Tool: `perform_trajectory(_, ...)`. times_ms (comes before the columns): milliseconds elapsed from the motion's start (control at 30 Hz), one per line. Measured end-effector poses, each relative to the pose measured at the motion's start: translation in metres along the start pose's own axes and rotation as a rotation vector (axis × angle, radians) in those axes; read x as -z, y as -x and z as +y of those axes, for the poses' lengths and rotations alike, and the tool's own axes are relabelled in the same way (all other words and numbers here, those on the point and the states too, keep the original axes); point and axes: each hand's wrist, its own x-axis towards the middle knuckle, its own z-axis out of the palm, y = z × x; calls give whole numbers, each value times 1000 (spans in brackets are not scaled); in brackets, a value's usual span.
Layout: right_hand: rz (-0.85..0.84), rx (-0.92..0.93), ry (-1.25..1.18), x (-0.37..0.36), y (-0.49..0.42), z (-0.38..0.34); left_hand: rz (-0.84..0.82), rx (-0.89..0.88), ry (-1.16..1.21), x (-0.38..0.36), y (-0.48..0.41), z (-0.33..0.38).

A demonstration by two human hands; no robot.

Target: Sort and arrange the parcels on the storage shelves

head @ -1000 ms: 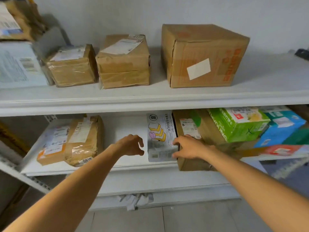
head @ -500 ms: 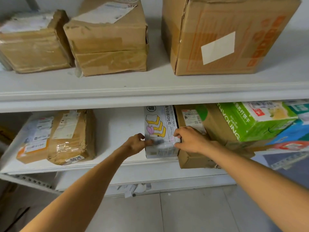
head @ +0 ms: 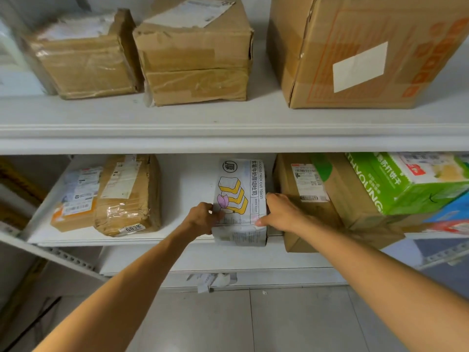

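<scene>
A white toast box (head: 241,189) printed with yellow bread slices lies on the lower shelf (head: 157,240), its front end sticking out past the shelf edge. My left hand (head: 201,218) grips its left side. My right hand (head: 278,212) grips its right side, thumb on the top near the front. Close on the right stands a brown carton (head: 302,199) with a shipping label. Further left on the same shelf lie a taped brown parcel (head: 128,196) marked 0038 and a flat orange-and-white parcel (head: 76,199).
The upper shelf (head: 228,130) carries two small brown boxes (head: 86,59) (head: 195,62) and a large carton (head: 363,49). A green box (head: 406,181) and blue packs (head: 451,212) are piled at lower right. Crumpled paper (head: 210,279) lies under the shelf on the tiled floor.
My left hand has come right from the bare shelf to the toast box and taken hold of it. My right hand has moved from the carton's corner onto the box. The camera has come closer.
</scene>
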Motion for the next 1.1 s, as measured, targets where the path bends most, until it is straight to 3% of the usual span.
perform_trajectory(167,-6,-117,-181,-24,-6,-18,-57,63,46,21,8,-11)
perform_trajectory(333,-41,-221,-379,-25,-9,-13,-37,-94,29,20,1,-7)
perform_trajectory(533,-120,-228,-685,-30,6,-15,-29,-101,175,19,24,-12)
perform_trajectory(633,-151,-221,-689,-30,20,-20,-40,-115,176,23,50,-13)
perform_trajectory(733,-95,-177,-698,-27,29,-24,-9,-165,204,29,67,-4)
perform_trajectory(967,116,-93,-723,-17,47,-18,-37,-150,514,18,78,2)
perform_trajectory(1100,140,-155,-835,-28,51,-19,114,-160,758,-2,86,-10)
